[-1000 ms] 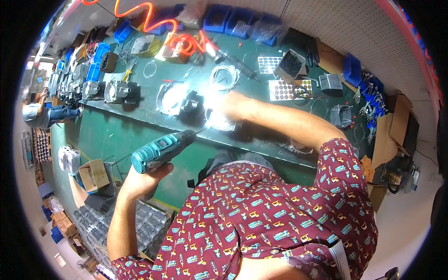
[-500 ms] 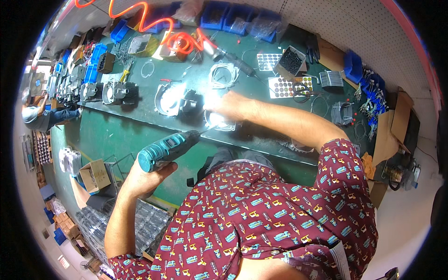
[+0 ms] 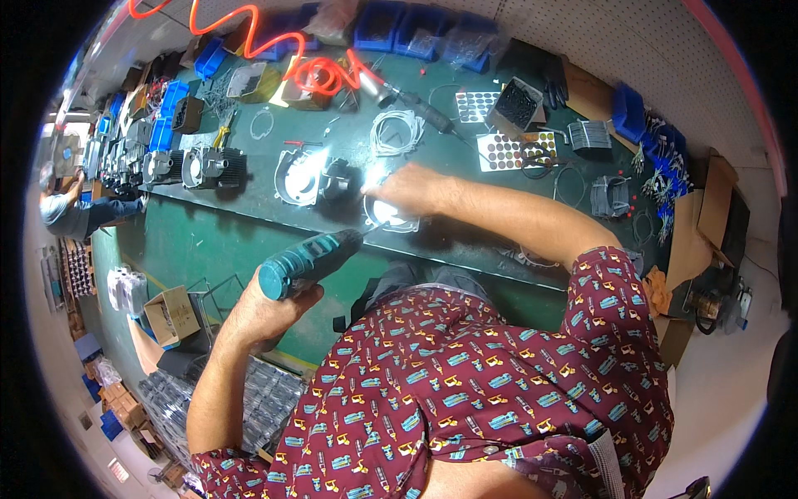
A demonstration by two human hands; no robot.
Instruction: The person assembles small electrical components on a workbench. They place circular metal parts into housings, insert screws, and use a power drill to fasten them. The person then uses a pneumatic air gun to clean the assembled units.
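Note:
My left hand (image 3: 268, 314) is wrapped round the grip of a teal and black cordless drill (image 3: 309, 263). The drill's bit points up and right, to the edge of a round metal housing (image 3: 406, 224) at the bench front; glare hides whether the tip touches it. Over that housing, my right hand (image 3: 409, 190) has its fingers bent and closed, with what they hold lost in the glare. Just left stands another metal housing (image 3: 291, 179) with a dark cylindrical part (image 3: 337, 181) beside it.
On the green bench (image 3: 266, 212) lie a coil of white cable (image 3: 395, 133), sticker sheets (image 3: 503, 154) and a screw box (image 3: 514, 106). Finned motor housings (image 3: 212, 168) stand left. An orange coiled hose (image 3: 320, 76) hangs behind. A person (image 3: 66, 200) sits far left.
My left hand has brought the drill slightly right and upward, closer to the housing. The right hand has stayed nearly in place.

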